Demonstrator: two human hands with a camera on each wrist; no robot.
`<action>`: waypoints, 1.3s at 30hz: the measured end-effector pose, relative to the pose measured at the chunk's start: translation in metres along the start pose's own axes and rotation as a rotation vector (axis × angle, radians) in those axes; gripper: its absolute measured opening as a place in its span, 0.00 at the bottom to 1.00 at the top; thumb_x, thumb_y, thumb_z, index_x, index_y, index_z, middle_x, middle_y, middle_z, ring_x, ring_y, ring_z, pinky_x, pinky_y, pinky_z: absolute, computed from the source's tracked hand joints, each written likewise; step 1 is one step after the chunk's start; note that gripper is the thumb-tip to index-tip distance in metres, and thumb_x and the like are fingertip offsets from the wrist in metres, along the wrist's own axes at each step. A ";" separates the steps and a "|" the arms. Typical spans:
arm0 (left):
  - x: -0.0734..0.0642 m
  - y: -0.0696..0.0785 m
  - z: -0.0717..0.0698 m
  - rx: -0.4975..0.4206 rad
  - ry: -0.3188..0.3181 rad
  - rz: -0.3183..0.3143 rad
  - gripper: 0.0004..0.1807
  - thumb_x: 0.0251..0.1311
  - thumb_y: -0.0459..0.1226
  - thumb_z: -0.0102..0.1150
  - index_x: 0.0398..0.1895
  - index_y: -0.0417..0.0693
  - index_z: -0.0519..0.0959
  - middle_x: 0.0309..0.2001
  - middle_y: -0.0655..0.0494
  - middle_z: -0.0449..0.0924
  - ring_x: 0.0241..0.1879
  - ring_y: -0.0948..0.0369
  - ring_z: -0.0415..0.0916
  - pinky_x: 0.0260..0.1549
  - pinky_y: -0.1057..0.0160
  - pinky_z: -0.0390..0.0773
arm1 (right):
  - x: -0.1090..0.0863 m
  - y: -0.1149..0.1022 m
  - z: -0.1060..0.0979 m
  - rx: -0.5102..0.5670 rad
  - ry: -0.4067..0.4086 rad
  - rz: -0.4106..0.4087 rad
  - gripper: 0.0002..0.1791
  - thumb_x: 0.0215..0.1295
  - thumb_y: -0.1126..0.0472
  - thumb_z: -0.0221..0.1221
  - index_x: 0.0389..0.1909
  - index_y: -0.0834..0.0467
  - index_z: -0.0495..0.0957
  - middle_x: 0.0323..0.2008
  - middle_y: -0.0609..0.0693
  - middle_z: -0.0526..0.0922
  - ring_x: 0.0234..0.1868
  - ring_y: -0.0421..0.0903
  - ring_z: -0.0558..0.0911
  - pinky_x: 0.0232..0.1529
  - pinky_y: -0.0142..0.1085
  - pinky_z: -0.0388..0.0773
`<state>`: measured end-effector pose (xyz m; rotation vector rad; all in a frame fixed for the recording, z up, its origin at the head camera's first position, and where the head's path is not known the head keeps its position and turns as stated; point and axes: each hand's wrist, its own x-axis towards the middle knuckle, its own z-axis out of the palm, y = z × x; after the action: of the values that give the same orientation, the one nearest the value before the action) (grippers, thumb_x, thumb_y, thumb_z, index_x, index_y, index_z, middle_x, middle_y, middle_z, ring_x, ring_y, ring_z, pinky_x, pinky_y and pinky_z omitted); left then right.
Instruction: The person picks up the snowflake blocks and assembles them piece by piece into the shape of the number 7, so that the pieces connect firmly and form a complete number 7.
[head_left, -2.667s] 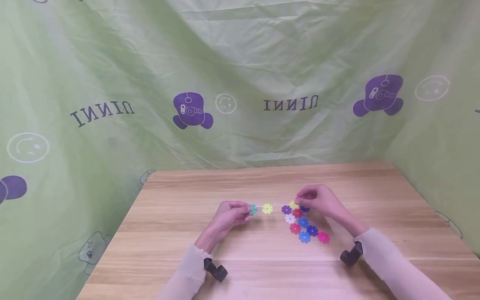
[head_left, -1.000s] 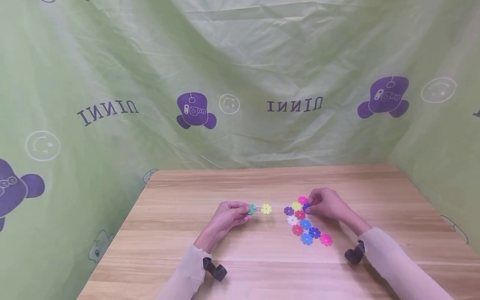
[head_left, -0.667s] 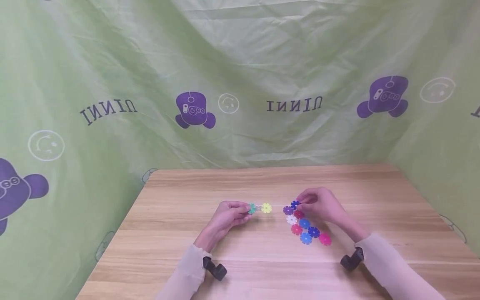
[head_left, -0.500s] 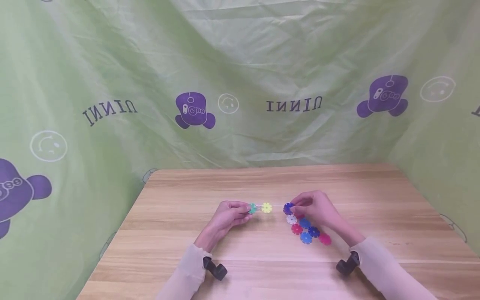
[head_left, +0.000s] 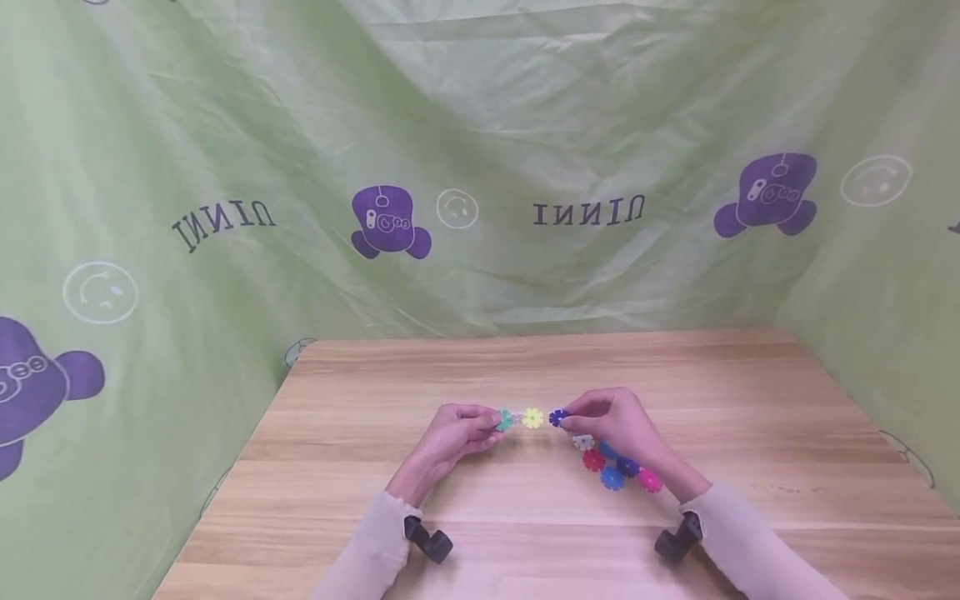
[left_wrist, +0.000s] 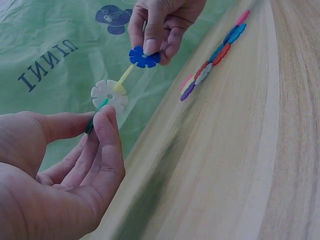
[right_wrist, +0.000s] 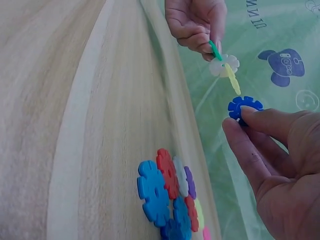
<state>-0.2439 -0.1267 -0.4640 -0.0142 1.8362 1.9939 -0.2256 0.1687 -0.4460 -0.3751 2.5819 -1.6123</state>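
In the head view my left hand (head_left: 453,433) pinches a green snowflake disc (head_left: 504,418) by its edge. A white snowflake disc (left_wrist: 102,91) is slotted to it, and a yellow snowflake disc (head_left: 532,418) forms the chain's outer end. My right hand (head_left: 618,425) pinches a dark blue snowflake disc (head_left: 557,418) between thumb and fingers, with its edge close to the yellow one's tip. In the right wrist view the blue disc lies nearly crosswise to the yellow one. Both hands are above the table.
Loose snowflake discs lie flat on the wooden table (head_left: 360,492) below my right hand, among them a red disc (head_left: 593,459), a light blue disc (head_left: 612,477) and a pink disc (head_left: 650,480). My right hand hides some. A green curtain (head_left: 480,283) hangs behind the table.
My right hand has taken the dark blue disc from the loose group and carried it left to the yellow disc. The left hand and its chain have stayed nearly still.
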 end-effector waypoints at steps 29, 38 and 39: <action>-0.006 0.000 0.012 0.041 0.076 0.023 0.13 0.65 0.29 0.68 0.50 0.29 0.84 0.42 0.45 0.89 0.33 0.64 0.85 0.36 0.72 0.86 | 0.000 -0.004 0.021 -0.006 0.033 0.008 0.06 0.59 0.61 0.76 0.36 0.54 0.91 0.37 0.50 0.93 0.39 0.42 0.90 0.37 0.29 0.85; 0.000 0.000 0.013 0.044 0.072 0.027 0.13 0.66 0.29 0.67 0.50 0.29 0.83 0.37 0.50 0.89 0.32 0.65 0.84 0.35 0.72 0.85 | 0.001 0.003 0.023 -0.010 0.038 0.007 0.06 0.58 0.61 0.77 0.36 0.54 0.91 0.37 0.51 0.93 0.39 0.42 0.89 0.36 0.30 0.85; 0.000 0.000 0.012 0.047 0.065 0.025 0.13 0.66 0.29 0.67 0.50 0.29 0.83 0.37 0.50 0.88 0.32 0.65 0.84 0.35 0.72 0.85 | 0.002 0.004 0.023 -0.013 0.040 0.009 0.06 0.58 0.60 0.76 0.37 0.54 0.91 0.38 0.51 0.93 0.39 0.41 0.89 0.36 0.30 0.85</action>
<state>-0.2406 -0.1147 -0.4628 -0.0427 1.9317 1.9886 -0.2237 0.1502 -0.4596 -0.3344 2.6206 -1.6171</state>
